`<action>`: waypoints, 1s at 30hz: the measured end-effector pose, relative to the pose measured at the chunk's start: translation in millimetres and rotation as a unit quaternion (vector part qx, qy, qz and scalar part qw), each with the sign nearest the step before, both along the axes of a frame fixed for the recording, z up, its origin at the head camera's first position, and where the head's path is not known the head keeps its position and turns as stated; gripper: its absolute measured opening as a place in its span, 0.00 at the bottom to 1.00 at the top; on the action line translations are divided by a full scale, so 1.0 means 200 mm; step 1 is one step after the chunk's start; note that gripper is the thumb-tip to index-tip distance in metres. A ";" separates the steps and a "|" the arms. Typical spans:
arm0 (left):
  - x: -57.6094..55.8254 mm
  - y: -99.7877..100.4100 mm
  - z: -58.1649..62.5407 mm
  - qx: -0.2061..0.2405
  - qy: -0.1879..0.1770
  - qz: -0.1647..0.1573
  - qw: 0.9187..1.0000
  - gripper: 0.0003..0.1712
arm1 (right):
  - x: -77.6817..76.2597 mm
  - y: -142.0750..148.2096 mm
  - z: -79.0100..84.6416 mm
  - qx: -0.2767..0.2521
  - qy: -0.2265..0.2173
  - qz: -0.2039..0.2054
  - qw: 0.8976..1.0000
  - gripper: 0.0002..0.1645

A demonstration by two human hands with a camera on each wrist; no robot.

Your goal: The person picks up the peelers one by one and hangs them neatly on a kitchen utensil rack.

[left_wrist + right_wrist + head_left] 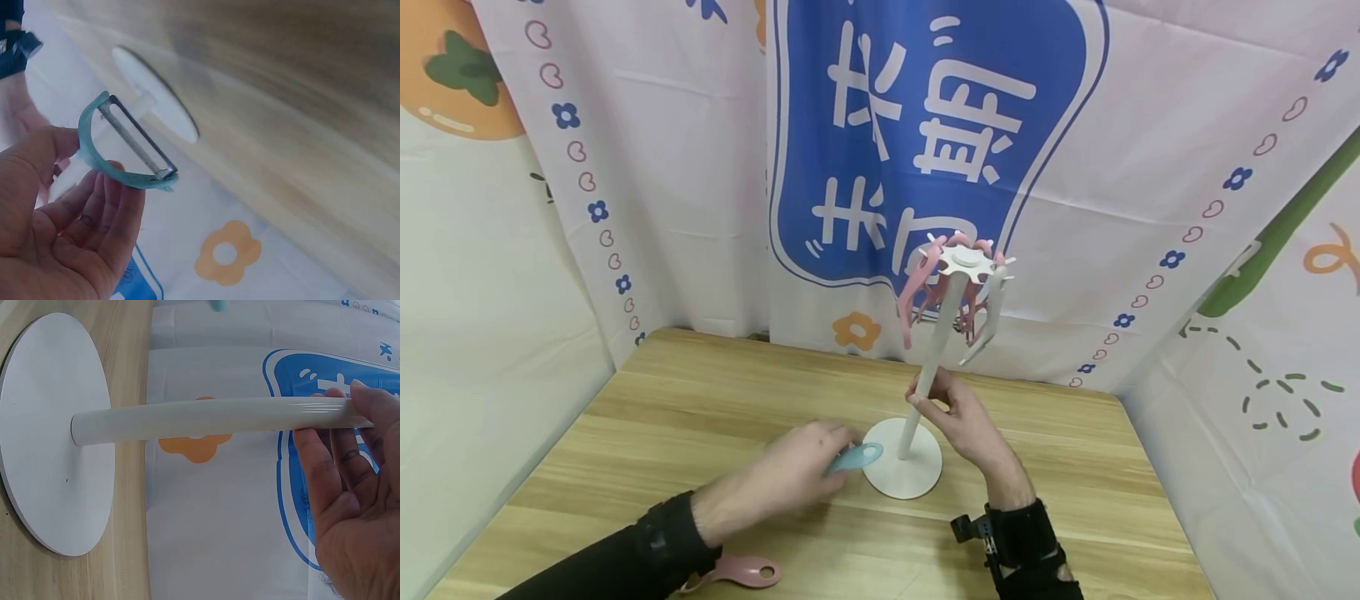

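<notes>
My left hand pinches a light blue peeler by its curved head, between thumb and fingers. Its metal blade faces away from the palm in the left wrist view, while the handle with a hole points toward the stand in the head view. Around the white pole of an upright stand, my right hand curls its thumb and fingers. The stand's round white base rests on the table. Several pink and pale utensils hang from the hooked white top.
A pink utensil with a holed handle lies near the front of the wooden table, partly hidden by my left sleeve. Printed cloth hangs directly behind the table and along both sides.
</notes>
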State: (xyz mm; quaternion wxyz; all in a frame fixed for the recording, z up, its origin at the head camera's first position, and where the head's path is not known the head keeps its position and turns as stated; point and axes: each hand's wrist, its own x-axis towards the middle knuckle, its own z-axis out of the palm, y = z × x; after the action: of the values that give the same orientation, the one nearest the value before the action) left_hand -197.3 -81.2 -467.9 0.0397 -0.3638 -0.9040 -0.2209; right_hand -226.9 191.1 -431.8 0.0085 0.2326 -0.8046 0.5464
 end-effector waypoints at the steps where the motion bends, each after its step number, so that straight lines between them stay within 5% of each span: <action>1: 0.00 0.00 0.01 0.004 0.002 0.003 1.000 0.22 | 0.00 0.00 0.00 0.000 0.000 0.001 1.000 0.09; 30: -0.01 -0.02 0.30 0.156 0.059 0.036 0.985 0.27 | -0.10 0.08 -0.16 0.005 0.003 0.024 1.000 0.15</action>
State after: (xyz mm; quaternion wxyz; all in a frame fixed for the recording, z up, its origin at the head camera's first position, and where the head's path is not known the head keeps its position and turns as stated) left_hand -198.5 -85.2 -407.4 0.1573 -0.3326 -0.8672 -0.3355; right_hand -246.0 207.7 -463.0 -0.0034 0.2530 -0.8014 0.5419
